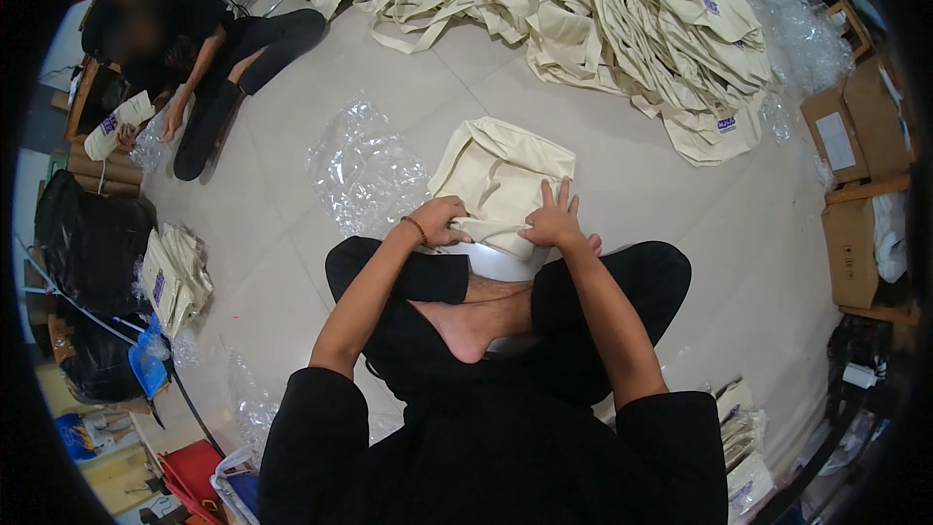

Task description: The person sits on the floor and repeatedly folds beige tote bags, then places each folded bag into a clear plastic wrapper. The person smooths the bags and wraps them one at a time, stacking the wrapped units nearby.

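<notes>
A person sits cross-legged on the tiled floor, both bare forearms reaching forward to 1 cream cloth bag spread just beyond the shins. The bag lies between the 2 hands, most of its cloth stretching away past the fingertips, with its near edge turned up into a fold. The left hand, with a beaded bracelet at its wrist, is at the near left corner; its fingers are drawn narrow and curled, pinching the left end of that fold. The right hand is at the near right side: its thumb points inward and touches the right end of the fold, while at least 3 fingers fan wide and point away across the bag's right margin. Whether that thumb pinches cloth against a finger underneath, the view cannot tell. Beneath the near edge, toward the legs, shows a smooth white object, its kind unclear. Crumpled clear plastic lies on the floor just left of the bag. Farther off, well apart from the hands, a large heap of cream bags with purple prints sprawls over the floor. At the upper left, a seated co-worker in dark clothes holds a cream bundle.
</notes>
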`<state>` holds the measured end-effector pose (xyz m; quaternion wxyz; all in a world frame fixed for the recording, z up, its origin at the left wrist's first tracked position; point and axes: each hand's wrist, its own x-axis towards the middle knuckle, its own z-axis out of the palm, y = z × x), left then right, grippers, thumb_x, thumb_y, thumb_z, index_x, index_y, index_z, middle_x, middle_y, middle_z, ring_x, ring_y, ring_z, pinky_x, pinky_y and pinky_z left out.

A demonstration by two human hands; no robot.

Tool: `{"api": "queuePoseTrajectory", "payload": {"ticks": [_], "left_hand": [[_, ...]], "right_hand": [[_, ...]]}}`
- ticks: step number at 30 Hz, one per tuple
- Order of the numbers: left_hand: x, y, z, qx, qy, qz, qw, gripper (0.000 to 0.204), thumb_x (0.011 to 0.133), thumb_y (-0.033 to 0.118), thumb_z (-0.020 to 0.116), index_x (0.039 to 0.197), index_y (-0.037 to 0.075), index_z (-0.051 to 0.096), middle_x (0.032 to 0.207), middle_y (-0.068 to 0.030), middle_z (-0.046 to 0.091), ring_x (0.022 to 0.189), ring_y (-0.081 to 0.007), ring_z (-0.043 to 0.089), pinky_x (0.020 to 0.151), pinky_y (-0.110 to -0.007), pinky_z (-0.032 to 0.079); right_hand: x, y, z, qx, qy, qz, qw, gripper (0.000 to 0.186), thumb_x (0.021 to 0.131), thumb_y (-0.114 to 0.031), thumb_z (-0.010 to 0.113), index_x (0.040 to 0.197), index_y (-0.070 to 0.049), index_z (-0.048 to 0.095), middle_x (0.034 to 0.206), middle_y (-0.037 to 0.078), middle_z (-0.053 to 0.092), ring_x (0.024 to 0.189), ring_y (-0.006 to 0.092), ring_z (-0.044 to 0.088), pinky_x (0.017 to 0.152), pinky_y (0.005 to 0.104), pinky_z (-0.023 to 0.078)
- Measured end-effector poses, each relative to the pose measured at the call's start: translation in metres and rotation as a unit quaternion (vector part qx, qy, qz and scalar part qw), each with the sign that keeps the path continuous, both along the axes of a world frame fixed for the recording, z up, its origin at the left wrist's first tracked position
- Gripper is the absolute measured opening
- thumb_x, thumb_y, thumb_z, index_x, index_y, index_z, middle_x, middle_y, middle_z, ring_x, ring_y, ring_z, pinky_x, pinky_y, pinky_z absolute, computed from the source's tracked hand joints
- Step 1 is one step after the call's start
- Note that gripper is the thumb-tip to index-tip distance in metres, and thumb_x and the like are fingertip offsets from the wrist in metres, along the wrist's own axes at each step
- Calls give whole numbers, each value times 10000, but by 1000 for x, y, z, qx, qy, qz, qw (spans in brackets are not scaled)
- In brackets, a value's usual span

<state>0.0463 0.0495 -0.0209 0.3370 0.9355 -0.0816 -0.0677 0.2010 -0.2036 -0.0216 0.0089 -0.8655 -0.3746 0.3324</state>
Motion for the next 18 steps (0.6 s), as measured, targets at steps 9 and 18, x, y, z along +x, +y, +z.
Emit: {"api": "queuePoseTrajectory", "payload": {"ticks": [9, 18], "left_hand": [[-6, -13, -35, 20, 55, 234, 970, 296, 881, 343, 743, 936, 53, 754, 902, -180, 705, 904, -395, 671, 852, -473, 495], [-1, -50, -7, 290, 68, 282, 912, 379, 822, 288, 745, 1101, 66, 614, 1047, -135, 661, 1088, -312, 606, 911, -484, 434]], "right_hand": [[1, -4, -4, 18, -33, 11, 999, 424, 838, -512, 748, 1112, -197, 825, 1723, 206, 124, 1547, 558, -85, 1231, 695, 90], [-8, 4, 5, 18, -112, 23, 993, 543, 768, -490, 782, 1123, -80, 788, 1630, 226, 324, 1525, 586, 91, 1208, 695, 168]]}}
